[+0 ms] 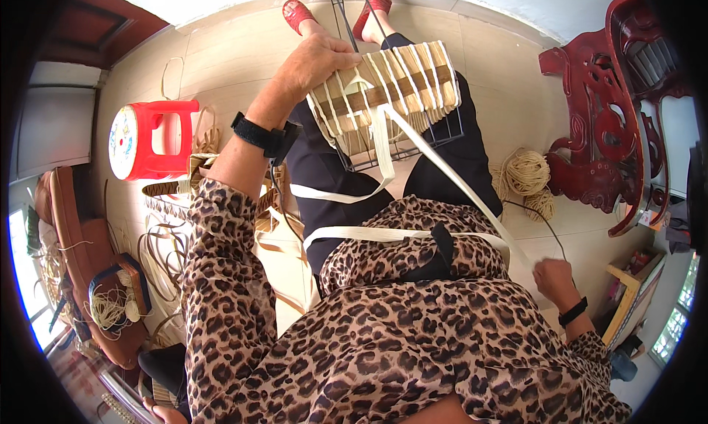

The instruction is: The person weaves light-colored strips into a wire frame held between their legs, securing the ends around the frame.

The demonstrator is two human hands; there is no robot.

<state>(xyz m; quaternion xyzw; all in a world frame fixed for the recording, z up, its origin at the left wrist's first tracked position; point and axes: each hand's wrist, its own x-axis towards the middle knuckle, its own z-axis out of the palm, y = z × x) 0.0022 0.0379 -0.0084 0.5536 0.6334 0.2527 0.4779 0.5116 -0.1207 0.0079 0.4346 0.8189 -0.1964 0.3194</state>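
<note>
On my lap rests a partly woven basket (431, 76), its dark wire frame wrapped in cream cord with a brown flat strip running across. My left hand (318, 61) grips its upper left corner, thumb and fingers closed on the edge. From the basket's middle a long pale flat strip (450, 167) stretches tautly down to the right. Out at that side my right hand (557, 282) is closed around the strip, its fingers partly hidden. Another length of the strip hangs below the basket and loops across my lap.
A red plastic stool (164, 140) lies on its side at left, near coiled brown strips (158, 254). Balls of cream cord (525, 172) sit on the floor at right, beside a carved dark red wooden chair (590, 122). More cord fills a dark tray (116, 299) at lower left.
</note>
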